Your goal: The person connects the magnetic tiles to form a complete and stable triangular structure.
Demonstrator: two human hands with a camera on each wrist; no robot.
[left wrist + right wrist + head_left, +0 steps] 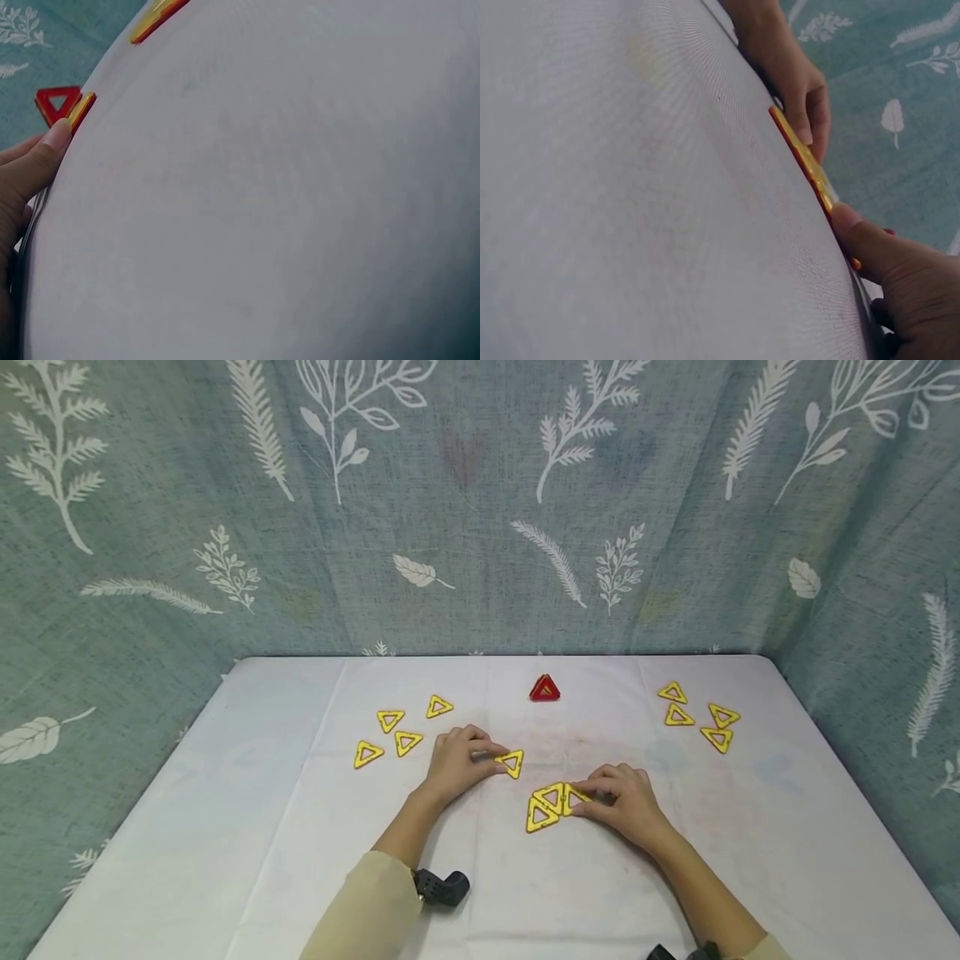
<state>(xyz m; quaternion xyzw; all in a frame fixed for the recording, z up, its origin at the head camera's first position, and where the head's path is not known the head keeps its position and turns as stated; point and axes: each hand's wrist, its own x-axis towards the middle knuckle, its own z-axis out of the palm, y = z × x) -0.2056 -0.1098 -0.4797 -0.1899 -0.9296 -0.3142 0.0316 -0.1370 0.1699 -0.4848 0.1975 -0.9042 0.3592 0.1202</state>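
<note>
From the head camera, your left hand (457, 762) pinches a single yellow triangle (511, 762) flat on the white table (262, 827), fingers curled onto its left edge. Your right hand (622, 802) presses down on the right end of a joined cluster of three triangles (551, 806), fingertips curled over the last piece. The single triangle sits just up and left of the cluster, near but apart. Four loose triangles (397, 731) lie to your left, four more (701, 716) to your right, and a small red pyramid (544, 688) stands at the back.

The left wrist camera shows only a fingertip (52, 142) against a thin edge of a yellow piece (81, 110), with a red triangle (56, 101) beyond; the grip itself is out of sight there.

The right wrist camera shows your thumb (862, 240) resting at the cluster's edge (806, 161) and the other hand's fingers (810, 112) farther along.

If these pieces are magnetic, the single one may snap across early and seat crooked; pressing too lightly could let the cluster shift or break apart.
</note>
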